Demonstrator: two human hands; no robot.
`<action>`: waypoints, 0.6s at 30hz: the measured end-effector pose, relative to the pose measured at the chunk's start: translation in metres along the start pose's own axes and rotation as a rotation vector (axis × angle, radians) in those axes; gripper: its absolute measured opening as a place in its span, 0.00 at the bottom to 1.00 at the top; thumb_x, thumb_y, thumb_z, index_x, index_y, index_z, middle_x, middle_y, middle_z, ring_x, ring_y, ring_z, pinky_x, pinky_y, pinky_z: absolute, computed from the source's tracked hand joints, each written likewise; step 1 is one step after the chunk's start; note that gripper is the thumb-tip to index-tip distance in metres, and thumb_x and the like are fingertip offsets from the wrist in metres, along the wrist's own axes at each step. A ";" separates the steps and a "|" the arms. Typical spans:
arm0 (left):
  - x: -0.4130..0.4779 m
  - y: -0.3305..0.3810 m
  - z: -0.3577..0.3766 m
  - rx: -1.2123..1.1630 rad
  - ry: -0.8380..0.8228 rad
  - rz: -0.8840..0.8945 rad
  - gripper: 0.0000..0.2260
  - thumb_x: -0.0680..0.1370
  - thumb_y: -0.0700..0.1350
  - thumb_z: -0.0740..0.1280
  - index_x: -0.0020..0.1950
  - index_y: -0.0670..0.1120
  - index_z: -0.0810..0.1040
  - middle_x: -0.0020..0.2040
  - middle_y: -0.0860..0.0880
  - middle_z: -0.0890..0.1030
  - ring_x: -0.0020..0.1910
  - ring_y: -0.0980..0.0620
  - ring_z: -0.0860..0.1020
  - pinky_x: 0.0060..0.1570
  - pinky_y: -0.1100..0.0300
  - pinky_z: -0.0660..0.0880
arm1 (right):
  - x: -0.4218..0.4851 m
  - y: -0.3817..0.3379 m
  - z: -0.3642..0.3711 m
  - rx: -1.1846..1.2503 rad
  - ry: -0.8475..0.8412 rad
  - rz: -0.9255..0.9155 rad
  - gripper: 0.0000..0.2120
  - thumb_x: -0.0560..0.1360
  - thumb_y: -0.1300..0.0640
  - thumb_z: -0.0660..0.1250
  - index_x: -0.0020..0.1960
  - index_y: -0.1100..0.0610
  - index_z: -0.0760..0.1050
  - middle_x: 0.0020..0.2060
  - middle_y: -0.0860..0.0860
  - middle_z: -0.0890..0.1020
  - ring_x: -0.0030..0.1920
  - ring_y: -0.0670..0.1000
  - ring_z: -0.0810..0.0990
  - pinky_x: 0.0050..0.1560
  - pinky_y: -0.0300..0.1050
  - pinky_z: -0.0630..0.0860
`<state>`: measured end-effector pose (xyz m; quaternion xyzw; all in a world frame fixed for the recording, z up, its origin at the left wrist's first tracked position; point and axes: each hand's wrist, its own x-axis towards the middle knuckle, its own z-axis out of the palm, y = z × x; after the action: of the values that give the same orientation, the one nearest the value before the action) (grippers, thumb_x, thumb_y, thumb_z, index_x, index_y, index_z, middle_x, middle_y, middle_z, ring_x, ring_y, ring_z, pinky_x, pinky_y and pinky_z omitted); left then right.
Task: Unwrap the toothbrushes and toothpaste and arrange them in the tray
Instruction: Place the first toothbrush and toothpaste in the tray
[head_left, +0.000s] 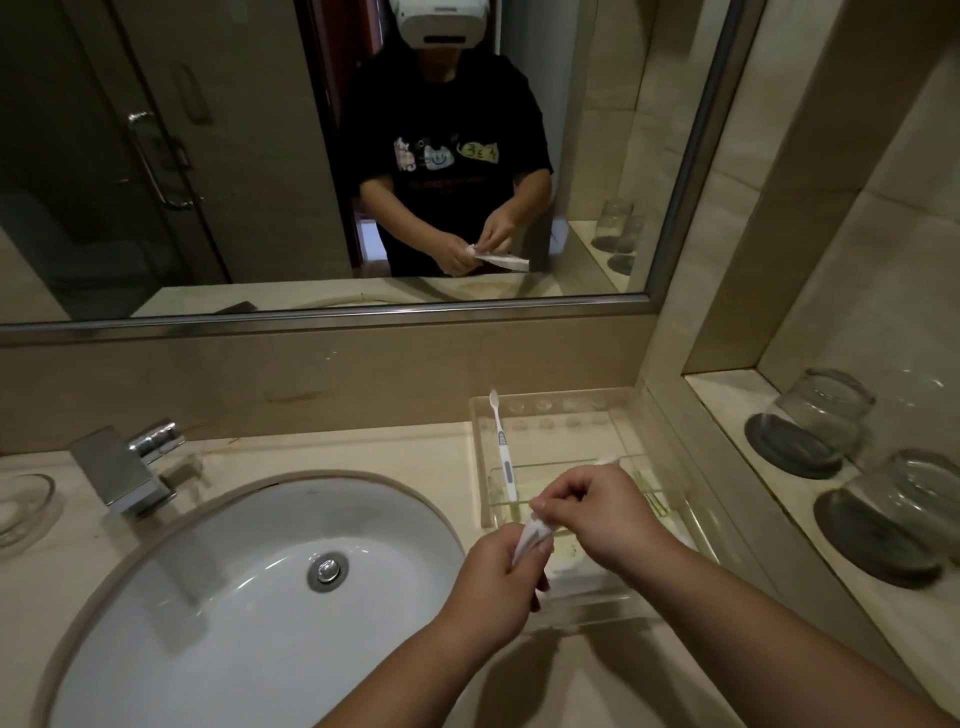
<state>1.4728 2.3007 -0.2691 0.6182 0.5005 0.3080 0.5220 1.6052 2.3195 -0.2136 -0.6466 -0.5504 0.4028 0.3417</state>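
Beside the sink (234, 597), the clear tray (623, 410) holds one unwrapped toothbrush (504, 457), its handle marking too small to read. Over the tray's near end, left hand (488, 587) grips a white wrapper (529, 538); right hand (592, 514) pinches its top.

Both bare forearms come in from the bottom of the frame, the right one from the lower right corner. They meet low, just right of centre. The left hand (493, 577) is curled round a white packet (529, 536), and the right hand (592, 512) sits just above, fingertips pinching the packet's top end.
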 end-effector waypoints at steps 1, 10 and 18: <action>0.000 0.000 -0.001 -0.016 0.006 -0.012 0.08 0.79 0.49 0.61 0.41 0.54 0.75 0.30 0.53 0.77 0.24 0.59 0.73 0.29 0.64 0.72 | 0.003 -0.003 -0.004 0.013 0.024 -0.003 0.08 0.69 0.60 0.73 0.32 0.55 0.80 0.30 0.50 0.81 0.34 0.47 0.78 0.38 0.41 0.74; 0.000 0.006 -0.006 -0.128 0.007 -0.053 0.11 0.80 0.49 0.59 0.43 0.46 0.77 0.27 0.53 0.77 0.24 0.55 0.73 0.28 0.62 0.72 | 0.013 -0.016 -0.016 0.189 -0.211 0.049 0.04 0.69 0.59 0.73 0.42 0.51 0.81 0.28 0.47 0.82 0.24 0.42 0.74 0.22 0.34 0.65; 0.003 -0.010 -0.001 -0.190 -0.015 -0.200 0.12 0.80 0.47 0.59 0.44 0.41 0.77 0.27 0.51 0.77 0.23 0.54 0.72 0.27 0.63 0.71 | 0.052 0.001 -0.017 0.202 0.104 0.061 0.15 0.67 0.64 0.74 0.50 0.54 0.76 0.35 0.50 0.82 0.34 0.44 0.79 0.35 0.38 0.72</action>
<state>1.4700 2.3030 -0.2783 0.5155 0.5242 0.2958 0.6099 1.6251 2.3703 -0.2146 -0.6454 -0.4687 0.4323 0.4206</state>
